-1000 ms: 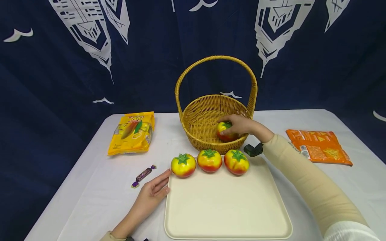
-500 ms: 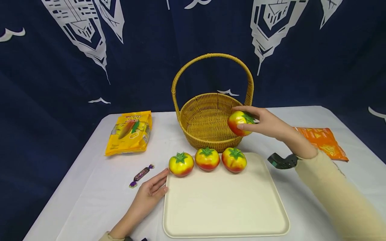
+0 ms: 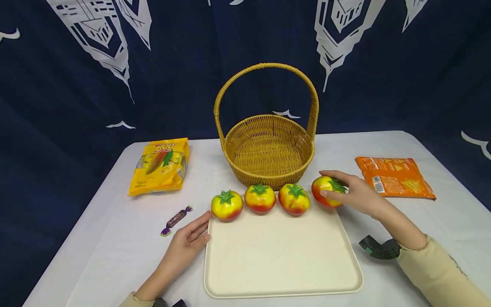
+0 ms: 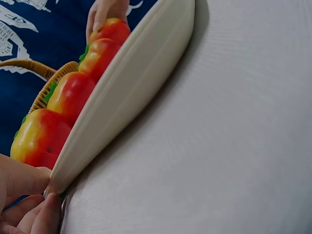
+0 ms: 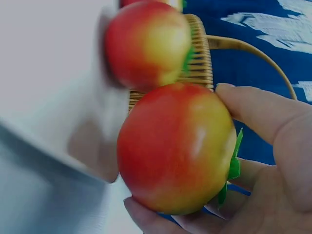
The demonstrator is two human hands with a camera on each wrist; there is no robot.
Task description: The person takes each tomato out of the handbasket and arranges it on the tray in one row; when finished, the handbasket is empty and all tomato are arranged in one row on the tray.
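Note:
My right hand [image 3: 362,197] grips a yellow-and-red tomato [image 5: 173,151] with a green leafy top, thumb on one side and fingers on the other. It is at the tray's far right corner. Three similar tomatoes stand in a row along the far edge of the cream tray [image 3: 284,256]: a left one [image 3: 227,208], a middle one [image 3: 260,201] and a right one [image 3: 293,202]. At the tray's left edge my left hand [image 3: 186,241] pinches the rim, as the left wrist view shows with its fingers [image 4: 27,178] around the edge.
Behind the tray stands a wicker basket [image 3: 268,168] with a tall arched handle. A yellow snack bag [image 3: 161,166] lies at the back left, a purple-wrapped candy [image 3: 176,221] left of the tray. An orange bag [image 3: 395,177] lies on the right of the white-covered table [image 3: 96,256].
My right hand has lifted the tomato out of the basket and carried it right and down to the tray's far right corner. My left hand stays at the tray's left edge.

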